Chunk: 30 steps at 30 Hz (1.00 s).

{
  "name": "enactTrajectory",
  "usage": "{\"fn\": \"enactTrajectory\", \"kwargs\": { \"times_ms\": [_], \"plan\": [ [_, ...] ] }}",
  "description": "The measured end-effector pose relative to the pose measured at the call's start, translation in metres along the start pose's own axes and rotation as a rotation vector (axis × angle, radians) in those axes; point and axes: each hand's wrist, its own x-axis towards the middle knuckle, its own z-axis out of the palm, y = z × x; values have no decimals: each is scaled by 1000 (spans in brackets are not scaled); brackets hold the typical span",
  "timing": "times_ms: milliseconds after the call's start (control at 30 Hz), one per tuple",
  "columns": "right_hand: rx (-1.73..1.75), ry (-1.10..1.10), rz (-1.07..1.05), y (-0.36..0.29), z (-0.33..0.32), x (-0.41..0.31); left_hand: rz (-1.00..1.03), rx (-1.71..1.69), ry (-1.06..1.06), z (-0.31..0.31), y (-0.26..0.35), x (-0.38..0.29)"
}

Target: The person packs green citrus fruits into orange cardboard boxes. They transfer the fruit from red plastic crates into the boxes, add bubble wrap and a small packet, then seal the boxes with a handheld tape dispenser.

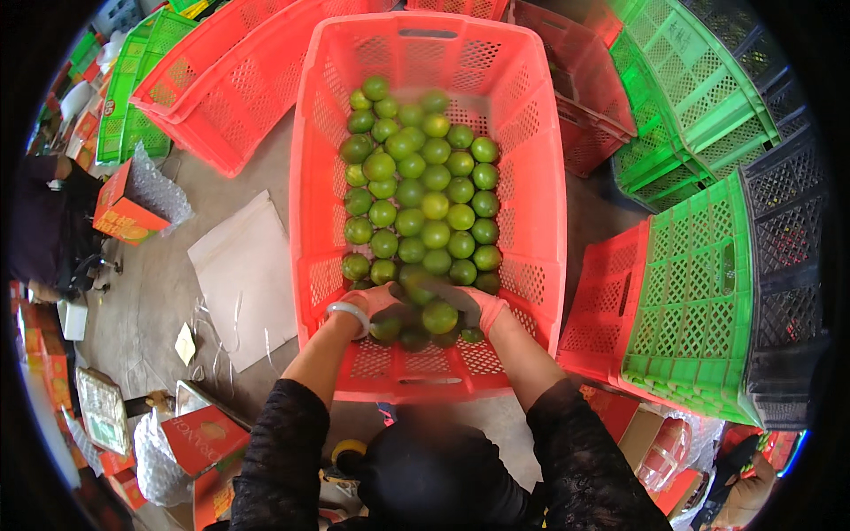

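A large red plastic crate [298, 199] stands before me, with rows of green citrus fruit [435, 178] over its floor. Both my hands are inside its near end, in pink work gloves with dark finger parts. My left hand [384, 303] is among the fruit on the left, a pale bangle at its wrist. Opposite it, my right hand [477, 305] reaches in from the right, fingers pointing left. A blurred green fruit [418, 289] lies between the fingertips, and a sharper one [439, 317] sits just nearer. Whether either hand grips a fruit is hidden by blur.
Red crates [226, 79] stand at upper left. Green crates [690, 292] and black crates [787, 265] are stacked on the right. A cardboard sheet [246, 279] lies on the floor, near an orange box [129, 206] with bubble wrap. Another person [50, 219] is at far left.
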Motion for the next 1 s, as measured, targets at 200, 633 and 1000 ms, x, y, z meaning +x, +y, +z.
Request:
{"fn": "enactTrajectory", "kwargs": {
  "times_ms": [200,633,1000],
  "plan": [
    [-311,180,-212,4,-6,13,-269,-187,236,30,17,11],
    [-111,-80,-633,-68,210,-84,255,-329,928,-4,202,-292],
    [-722,-1095,116,99,617,63,-201,-1115,1361,230,14,-692]
  ]
}}
